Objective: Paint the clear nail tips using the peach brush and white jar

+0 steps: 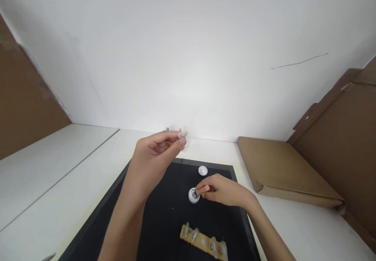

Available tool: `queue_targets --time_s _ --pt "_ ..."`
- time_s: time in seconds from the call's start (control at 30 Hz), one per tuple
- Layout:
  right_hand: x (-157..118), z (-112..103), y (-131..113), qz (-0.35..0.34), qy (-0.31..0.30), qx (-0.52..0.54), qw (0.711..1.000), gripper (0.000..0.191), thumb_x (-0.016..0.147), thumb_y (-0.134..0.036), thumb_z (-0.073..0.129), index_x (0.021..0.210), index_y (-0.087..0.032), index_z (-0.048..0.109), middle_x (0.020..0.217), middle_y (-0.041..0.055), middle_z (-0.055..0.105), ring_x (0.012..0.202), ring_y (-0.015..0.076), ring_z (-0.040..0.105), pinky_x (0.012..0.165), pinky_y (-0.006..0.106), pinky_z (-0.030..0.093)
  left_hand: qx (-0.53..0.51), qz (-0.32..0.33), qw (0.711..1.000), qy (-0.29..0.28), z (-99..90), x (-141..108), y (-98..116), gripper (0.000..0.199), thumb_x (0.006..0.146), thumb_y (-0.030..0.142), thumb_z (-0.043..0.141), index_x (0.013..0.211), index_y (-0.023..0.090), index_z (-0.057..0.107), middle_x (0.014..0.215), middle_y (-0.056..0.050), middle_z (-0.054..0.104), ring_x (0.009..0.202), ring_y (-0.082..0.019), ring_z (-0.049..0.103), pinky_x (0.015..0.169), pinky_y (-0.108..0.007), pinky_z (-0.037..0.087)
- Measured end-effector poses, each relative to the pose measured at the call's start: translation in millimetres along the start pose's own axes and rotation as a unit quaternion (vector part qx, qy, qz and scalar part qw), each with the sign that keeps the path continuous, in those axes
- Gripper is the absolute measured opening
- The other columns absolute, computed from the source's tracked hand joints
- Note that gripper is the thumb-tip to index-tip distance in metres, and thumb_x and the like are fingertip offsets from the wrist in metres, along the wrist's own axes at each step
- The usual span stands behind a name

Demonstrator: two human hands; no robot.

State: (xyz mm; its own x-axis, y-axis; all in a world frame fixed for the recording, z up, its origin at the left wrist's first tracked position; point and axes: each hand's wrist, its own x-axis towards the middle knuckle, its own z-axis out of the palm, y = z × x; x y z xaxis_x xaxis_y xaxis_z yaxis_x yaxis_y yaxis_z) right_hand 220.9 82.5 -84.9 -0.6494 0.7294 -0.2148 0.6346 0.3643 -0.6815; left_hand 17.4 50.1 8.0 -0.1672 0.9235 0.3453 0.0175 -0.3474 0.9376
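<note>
My left hand [154, 150] is raised over the far part of the black mat, thumb and fingertips pinched together. A pale, glassy bit shows at the fingertips; whether it is a held piece or a fingernail I cannot make out. My right hand [219, 190] is bent low over a small white round jar [193, 200], its fingertips at the opening. Silvery stuff shows inside the jar. What those closed fingers hold, if anything, is hidden. A white round lid [203, 171] lies beyond the jar. Nearer me rests a yellowish strip [202, 243] bearing several clear, nail-shaped pieces.
The black mat [160, 222] lies on a white table [73, 167] against a white wall. A flat cardboard box [282, 167] stands to the right, with upright brown cardboard [340, 135] behind it. More brown cardboard [26, 92] rises at the left. Small objects stand behind my left hand.
</note>
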Motion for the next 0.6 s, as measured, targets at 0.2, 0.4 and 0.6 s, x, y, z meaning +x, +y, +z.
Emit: queue_targets --time_s 0.2,0.4,0.6 --pt "4.8 3.7 3.3 -0.009 -0.007 0.005 1.000 0.035 0.076 -0.006 0.050 0.098 -0.019 0.074 0.089 0.0002 0.072 0.070 0.0127 0.055 0.061 0.022 0.038 -0.007 -0.008 1.000 -0.014 1.4 1.8 -2.4 0.005 0.070 0.020 0.078 0.073 0.023 0.078 0.072 0.003 0.075 0.067 -0.011 0.066 0.059 -0.018 0.051" --pt "3.0 3.8 1.4 -0.011 -0.018 0.001 1.000 0.018 0.086 -0.016 0.055 0.095 -0.018 0.070 0.093 0.0013 0.071 0.082 0.0160 0.062 0.072 0.027 0.046 0.012 -0.001 1.000 -0.015 5.2 0.2 -3.9 0.003 0.069 0.021 0.078 0.073 0.021 0.077 0.070 0.001 0.074 0.070 -0.015 0.067 0.061 -0.022 0.053" --pt "3.0 5.4 7.4 -0.015 -0.038 -0.002 0.999 0.024 0.092 -0.034 0.059 0.104 -0.014 0.064 0.105 0.0051 0.067 0.091 0.0192 0.065 0.079 0.038 0.054 0.026 -0.010 1.000 -0.007 7.3 0.5 -6.0 0.007 0.069 0.023 0.078 0.074 0.020 0.077 0.074 -0.001 0.075 0.072 -0.018 0.069 0.064 -0.026 0.056"
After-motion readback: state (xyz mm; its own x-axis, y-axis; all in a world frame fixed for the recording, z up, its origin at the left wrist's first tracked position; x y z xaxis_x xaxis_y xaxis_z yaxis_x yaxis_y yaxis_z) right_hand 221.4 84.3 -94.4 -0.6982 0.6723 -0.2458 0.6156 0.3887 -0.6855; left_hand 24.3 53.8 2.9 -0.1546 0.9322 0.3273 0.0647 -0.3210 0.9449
